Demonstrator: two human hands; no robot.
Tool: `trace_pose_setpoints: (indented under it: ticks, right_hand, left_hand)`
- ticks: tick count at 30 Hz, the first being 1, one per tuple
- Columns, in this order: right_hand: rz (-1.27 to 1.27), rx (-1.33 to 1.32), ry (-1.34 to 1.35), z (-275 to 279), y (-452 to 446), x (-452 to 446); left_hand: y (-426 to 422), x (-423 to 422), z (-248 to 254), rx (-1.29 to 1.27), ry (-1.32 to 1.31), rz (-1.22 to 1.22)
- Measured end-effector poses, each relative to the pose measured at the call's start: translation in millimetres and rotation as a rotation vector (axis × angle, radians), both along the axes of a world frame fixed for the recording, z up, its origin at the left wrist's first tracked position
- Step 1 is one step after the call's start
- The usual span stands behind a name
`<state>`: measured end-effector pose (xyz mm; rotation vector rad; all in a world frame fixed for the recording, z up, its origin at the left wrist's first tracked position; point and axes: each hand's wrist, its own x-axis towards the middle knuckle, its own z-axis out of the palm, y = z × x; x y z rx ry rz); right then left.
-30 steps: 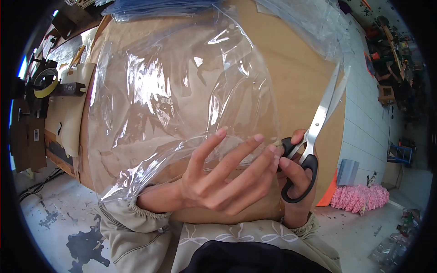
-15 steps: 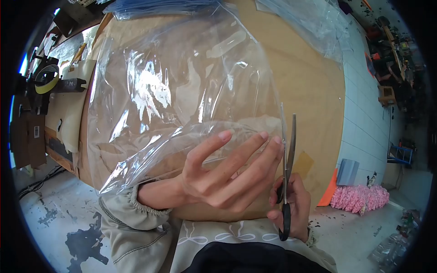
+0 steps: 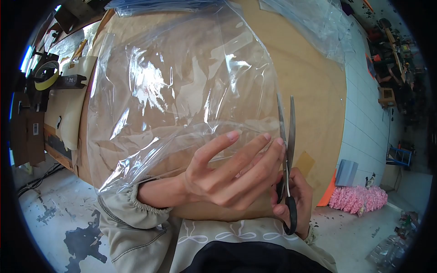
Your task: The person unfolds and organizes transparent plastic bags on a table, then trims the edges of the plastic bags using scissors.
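A large clear plastic sheet [image 3: 182,91], glossy and creased, covers much of the brown work surface. My left hand [image 3: 234,175] is at its lower right edge, index finger raised and the other fingertips at the edge; the thumb is mostly hidden behind them. My right hand [image 3: 298,195] grips black-handled scissors [image 3: 291,136] by the loops, partly covered by the handles. The blades are parted and point away from me. One blade runs along the sheet's right edge, close beside my left fingertips.
Stacked bluish plastic [image 3: 159,5] lies at the far edge, with more clear film [image 3: 314,27] at the far right. A tape roll [image 3: 47,75] sits on a dark holder at left. Pink fluffy material [image 3: 357,199] rests on the floor at right.
The scissors have shifted slightly forward and their handles have swung a little right, with the blades wider apart. My left hand has moved slightly right; the sheet's right edge has shifted a little.
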<state>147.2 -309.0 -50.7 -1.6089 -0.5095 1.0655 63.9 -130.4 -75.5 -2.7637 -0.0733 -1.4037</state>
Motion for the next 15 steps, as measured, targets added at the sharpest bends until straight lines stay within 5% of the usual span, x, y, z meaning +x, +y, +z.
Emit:
trace_pose_setpoints:
  ticks: [15]
  right_hand:
    - [-0.004, 0.067, 0.062, -6.1, 4.4, 1.4]
  left_hand:
    - [-2.4, -1.7, -0.4, -0.032, 0.016, -0.005]
